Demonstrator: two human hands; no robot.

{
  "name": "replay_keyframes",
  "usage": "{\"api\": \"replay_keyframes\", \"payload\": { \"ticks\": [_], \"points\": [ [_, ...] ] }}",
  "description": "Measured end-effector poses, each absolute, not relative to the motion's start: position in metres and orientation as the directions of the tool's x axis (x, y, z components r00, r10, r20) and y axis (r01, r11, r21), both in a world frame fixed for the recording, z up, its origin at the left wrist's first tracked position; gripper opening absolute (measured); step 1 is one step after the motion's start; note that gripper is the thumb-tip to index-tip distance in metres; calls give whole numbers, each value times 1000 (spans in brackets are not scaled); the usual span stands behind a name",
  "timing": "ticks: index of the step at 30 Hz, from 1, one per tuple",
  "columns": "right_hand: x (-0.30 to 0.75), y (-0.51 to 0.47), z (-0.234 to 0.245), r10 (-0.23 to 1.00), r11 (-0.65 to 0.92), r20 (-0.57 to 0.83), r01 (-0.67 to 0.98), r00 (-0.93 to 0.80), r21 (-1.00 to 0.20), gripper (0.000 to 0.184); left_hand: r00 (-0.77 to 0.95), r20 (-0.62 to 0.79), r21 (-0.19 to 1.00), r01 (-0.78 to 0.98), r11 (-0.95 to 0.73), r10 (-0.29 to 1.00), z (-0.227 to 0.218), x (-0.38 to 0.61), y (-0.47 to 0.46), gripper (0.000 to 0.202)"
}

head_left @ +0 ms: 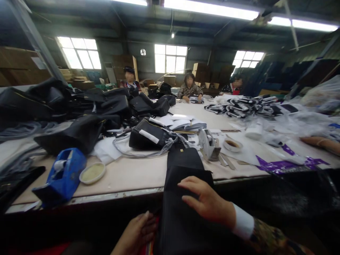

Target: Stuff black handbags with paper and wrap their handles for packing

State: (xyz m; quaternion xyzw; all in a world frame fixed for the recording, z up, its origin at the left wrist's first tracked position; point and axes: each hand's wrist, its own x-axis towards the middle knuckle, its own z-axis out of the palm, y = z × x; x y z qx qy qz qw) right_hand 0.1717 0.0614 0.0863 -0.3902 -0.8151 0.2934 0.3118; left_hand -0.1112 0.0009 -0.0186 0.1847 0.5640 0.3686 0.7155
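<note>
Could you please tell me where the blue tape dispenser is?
Head view, left: the blue tape dispenser sits at the table edge beside a round dish.

This is a bag-making workshop, a factory floor really. A long bench (132,173) runs down the room, heaped with black bags (106,102), straps and cut pieces, a tape dispenser (63,177) among them, one bag (186,163) over its near edge. Workers (189,90) sit at the far end. Cartons (202,71) stack by the windows (170,58), strip lights (209,9) overhead.

Dim foreground, glaring windows, warped edges
</note>
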Motion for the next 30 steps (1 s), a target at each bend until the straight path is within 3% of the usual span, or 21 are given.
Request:
{"api": "replay_keyframes", "payload": {
  "ticks": [3,5,7,9,14,18,22,24,26,28,30],
  "points": [
    [218,66,69,954,229,298,632,4,-740,39,76,-617,737,-295,609,783,-13,-128,12,65],
    [243,67,47,962,-54,117,592,247,-804,48,134,-523,797,-273,539,842,2,-117,23,69],
    [257,63,24,968,-207,-100,502,232,-839,54,170,-429,863,-212,458,887,18,-93,33,71],
    [260,54,9,969,-246,-210,464,128,-851,56,143,-350,922,-123,368,926,33,-69,41,71],
    [237,45,24,990,-131,-143,430,6,-893,51,13,-213,972,104,210,977,52,-53,51,65],
    [221,58,32,994,-13,-67,526,-85,-851,44,-16,-182,923,343,177,983,41,-79,47,59],
    [221,64,18,987,40,-68,633,-145,-773,43,-13,-145,742,660,117,989,29,-95,37,57],
    [224,62,20,991,81,-25,723,-135,-686,39,-24,-35,593,804,40,999,40,-92,36,56],
    [225,61,34,991,131,107,818,-85,-560,36,-8,183,434,898,-73,983,60,-81,41,55],
    [219,62,52,953,220,290,859,-88,-462,38,117,359,332,911,-244,926,79,-66,54,52],
    [207,67,63,890,379,402,837,-214,-393,43,341,344,262,860,-438,875,85,-51,71,53]
  ]
}}
